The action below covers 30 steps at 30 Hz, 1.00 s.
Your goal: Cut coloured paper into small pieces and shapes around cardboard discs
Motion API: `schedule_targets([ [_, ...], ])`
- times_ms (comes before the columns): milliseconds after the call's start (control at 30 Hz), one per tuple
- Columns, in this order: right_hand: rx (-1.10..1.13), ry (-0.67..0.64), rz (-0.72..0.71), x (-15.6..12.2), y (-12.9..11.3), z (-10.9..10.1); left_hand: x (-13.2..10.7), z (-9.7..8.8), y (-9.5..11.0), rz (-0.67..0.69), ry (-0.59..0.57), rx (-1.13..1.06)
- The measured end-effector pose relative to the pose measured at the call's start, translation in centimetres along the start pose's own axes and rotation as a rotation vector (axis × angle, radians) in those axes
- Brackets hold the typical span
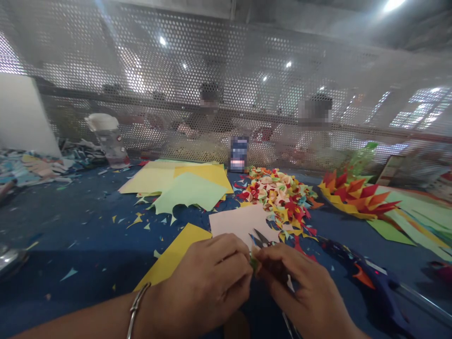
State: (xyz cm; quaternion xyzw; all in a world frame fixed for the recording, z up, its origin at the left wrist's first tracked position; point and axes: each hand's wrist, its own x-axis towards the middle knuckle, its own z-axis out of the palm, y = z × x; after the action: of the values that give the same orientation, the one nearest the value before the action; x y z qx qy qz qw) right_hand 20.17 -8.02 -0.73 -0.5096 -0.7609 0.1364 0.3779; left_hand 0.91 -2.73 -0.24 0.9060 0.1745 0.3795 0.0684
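My left hand (221,273), with a bracelet at the wrist, is closed in a pinch at a small green piece of paper (253,264). From the other side, the thumb and forefinger of my right hand (300,287) pinch the same small piece, whose shape is mostly hidden. A pair of scissors (262,239) is tucked in my right hand, blades pointing up and forward past the fingers. Beyond the fingertips lies a pale pink sheet (240,221). A yellow sheet (183,247) sticks out from behind my left hand.
Yellow and green sheets (192,193) lie ahead, beside a heap of small folded paper pieces (278,188). A phone (238,154) stands upright behind. On the right are an orange-red paper flower (356,195) and a blue glue gun (374,278). A lidded cup (109,141) stands back left.
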Motion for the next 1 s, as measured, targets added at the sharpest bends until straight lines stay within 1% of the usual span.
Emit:
schedule_targets([
  [100, -0.003, 0.008, 0.0, 0.08, -0.12, -0.1, 0.01, -0.05, -0.06, 0.003, -0.017, 0.001],
  [200, -0.005, 0.004, -0.018, 0.13, -0.28, -0.22, 0.04, -0.06, -0.05, -0.039, -0.02, -0.008],
  [333, 0.0, -0.028, 0.011, 0.2, -0.4, -0.26, 0.26, 0.18, -0.02, -0.148, -0.026, -0.07],
  [500, -0.023, -0.047, 0.025, 0.28, -0.44, -0.17, 0.45, 0.72, -0.04, -0.305, -0.049, -0.238],
  [600, -0.026, -0.054, 0.025, 0.33, -0.49, -0.12, 0.44, 0.88, 0.07, -0.358, -0.043, -0.3],
  [667, -0.024, -0.057, 0.021, 0.39, -0.56, -0.15, 0.39, 0.84, 0.19, -0.353, -0.019, -0.317],
  [867, -0.022, -0.075, 0.026, 0.33, -0.47, -0.31, 0.06, 0.51, 0.49, -0.252, 0.055, -0.348],
  [1000, -0.025, -0.049, 0.009, 0.16, -0.15, -0.24, 0.01, 0.82, 0.56, -0.26, 0.066, -0.307],
])
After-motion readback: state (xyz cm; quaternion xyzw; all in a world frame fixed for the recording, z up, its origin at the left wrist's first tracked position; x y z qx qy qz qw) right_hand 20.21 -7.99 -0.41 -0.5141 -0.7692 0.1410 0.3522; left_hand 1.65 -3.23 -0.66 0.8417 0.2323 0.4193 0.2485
